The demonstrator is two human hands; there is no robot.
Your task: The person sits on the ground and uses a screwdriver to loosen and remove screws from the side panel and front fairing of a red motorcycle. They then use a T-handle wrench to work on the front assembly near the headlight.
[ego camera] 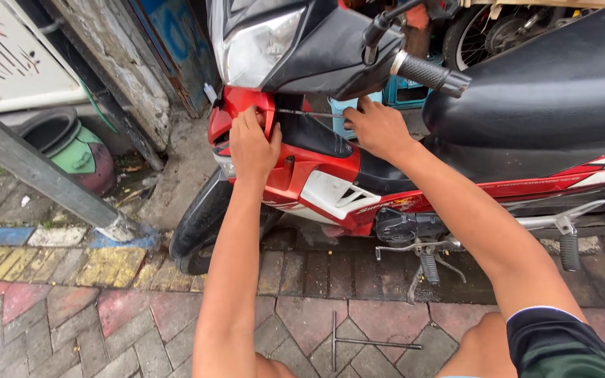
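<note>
- Centrally, one left hand grips the red plastic motorcycle fairing.
- One right hand pinches one thin metal screwdriver, lying horizontal, tip pointing frame-left.
- One metal T-wrench lies on the paving, bottom centre.

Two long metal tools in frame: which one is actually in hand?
The screwdriver in the right hand, against the red fairing. The T-handle wrench lies untouched on the paving.

Single view only, worn on the head, looking steeply down and forward from above both forearms; set close to the red motorcycle, near enough that its seat runs off the right edge and its headlight nearly meets the top; facing the motorcycle's side, brick paving filling the lower frame in front of it; grey wall beyond it, upper left.
</note>
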